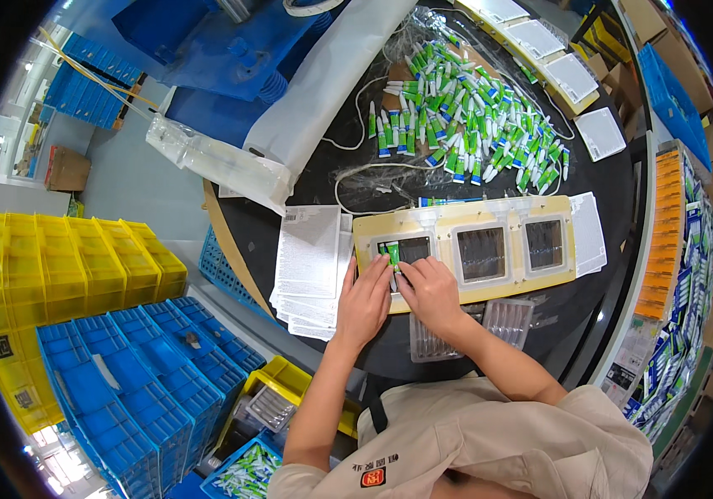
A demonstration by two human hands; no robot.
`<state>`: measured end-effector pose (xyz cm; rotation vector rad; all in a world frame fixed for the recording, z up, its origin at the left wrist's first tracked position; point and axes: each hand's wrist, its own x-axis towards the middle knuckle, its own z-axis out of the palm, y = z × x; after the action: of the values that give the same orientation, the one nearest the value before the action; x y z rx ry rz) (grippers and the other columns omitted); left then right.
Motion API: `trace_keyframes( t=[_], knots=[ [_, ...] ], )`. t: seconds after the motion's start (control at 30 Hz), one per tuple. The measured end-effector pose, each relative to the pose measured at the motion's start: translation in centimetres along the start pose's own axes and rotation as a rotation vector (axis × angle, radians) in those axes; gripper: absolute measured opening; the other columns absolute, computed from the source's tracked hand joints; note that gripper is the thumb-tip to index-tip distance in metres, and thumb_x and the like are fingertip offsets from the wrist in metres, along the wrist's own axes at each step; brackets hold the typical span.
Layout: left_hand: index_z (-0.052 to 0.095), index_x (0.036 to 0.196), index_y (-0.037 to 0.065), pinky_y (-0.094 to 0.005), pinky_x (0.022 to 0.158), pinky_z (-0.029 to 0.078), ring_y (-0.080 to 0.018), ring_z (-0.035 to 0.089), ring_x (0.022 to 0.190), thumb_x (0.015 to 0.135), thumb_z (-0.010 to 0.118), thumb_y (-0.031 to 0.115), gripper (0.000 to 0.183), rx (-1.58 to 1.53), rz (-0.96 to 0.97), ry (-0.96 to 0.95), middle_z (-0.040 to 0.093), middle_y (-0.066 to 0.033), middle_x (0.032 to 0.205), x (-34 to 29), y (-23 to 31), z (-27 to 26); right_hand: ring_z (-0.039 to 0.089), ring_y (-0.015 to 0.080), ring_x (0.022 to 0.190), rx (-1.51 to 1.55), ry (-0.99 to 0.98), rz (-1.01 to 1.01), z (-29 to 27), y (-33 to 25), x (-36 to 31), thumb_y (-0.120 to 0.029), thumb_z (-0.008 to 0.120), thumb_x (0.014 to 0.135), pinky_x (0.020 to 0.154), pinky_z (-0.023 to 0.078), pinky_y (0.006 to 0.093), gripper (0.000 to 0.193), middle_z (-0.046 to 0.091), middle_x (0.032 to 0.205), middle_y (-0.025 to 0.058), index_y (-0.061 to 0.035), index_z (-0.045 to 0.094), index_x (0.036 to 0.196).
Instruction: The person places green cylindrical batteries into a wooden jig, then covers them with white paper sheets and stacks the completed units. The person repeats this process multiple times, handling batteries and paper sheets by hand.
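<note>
A pale yellow rectangular fixture (489,287) with three windows lies on the black table in front of me. Clear moulded plastic sits in its windows. In the left window are small green-and-white tubes (391,249), their white tips pointing toward me. My left hand (365,303) rests at this window's near left corner, fingers together on the tubes' left side. From the right, my right hand (433,293) reaches over the same window, its fingers bent and fingertips against the tubes. The fingertips partly cover the tubes, so how many lie there is hidden.
Beyond the fixture spreads a large heap of similar tubes (477,112). White printed cards (310,254) are stacked at left, more cards (589,233) at right. Clear blister trays (435,337) lie on the near side. A blue machine (231,62) stands far left; blue crates (123,391) below it.
</note>
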<state>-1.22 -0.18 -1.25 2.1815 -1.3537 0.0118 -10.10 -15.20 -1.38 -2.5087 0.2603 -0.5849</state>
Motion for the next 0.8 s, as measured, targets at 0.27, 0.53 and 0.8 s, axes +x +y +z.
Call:
trace_keyframes(
  t=[0.27,0.53,0.8],
  knots=[
    [0.059,0.132,0.001,-0.059,0.121,0.024,-0.0264,0.053,0.135,0.095,0.062,0.012,0.039,0.024,0.048,-0.152,0.058,-0.013,0.142,0.7,-0.9,-0.3,0.06,0.0275,0.082,-0.001,-0.079,-0.007,-0.9,0.3,-0.1,-0.01,0.071,0.083,0.071,0.05,0.0395,0.022,0.06,0.085,0.0087,-0.0024,0.071,0.104],
    [0.065,0.118,0.002,-0.0462,0.098,0.047,-0.0317,0.064,0.108,0.095,0.062,0.013,0.025,-0.082,-0.13,0.19,0.068,-0.0139,0.115,10.5,-3.6,0.4,0.068,0.0354,0.072,-0.012,0.258,0.167,-2.0,9.1,15.0,-0.019,0.071,0.09,0.065,0.053,0.0445,0.018,0.069,0.081,0.0162,-0.0016,0.072,0.09],
    [0.073,0.09,0.003,-0.0486,0.078,0.057,-0.0394,0.071,0.092,0.078,0.084,0.029,0.03,0.187,-0.481,-0.094,0.073,-0.016,0.097,26.5,-10.8,5.1,0.07,0.041,0.079,-0.229,0.054,0.51,3.2,13.6,20.6,-0.025,0.08,0.077,0.071,0.056,0.0499,0.027,0.072,0.082,0.0201,-0.0002,0.072,0.073]
  ],
)
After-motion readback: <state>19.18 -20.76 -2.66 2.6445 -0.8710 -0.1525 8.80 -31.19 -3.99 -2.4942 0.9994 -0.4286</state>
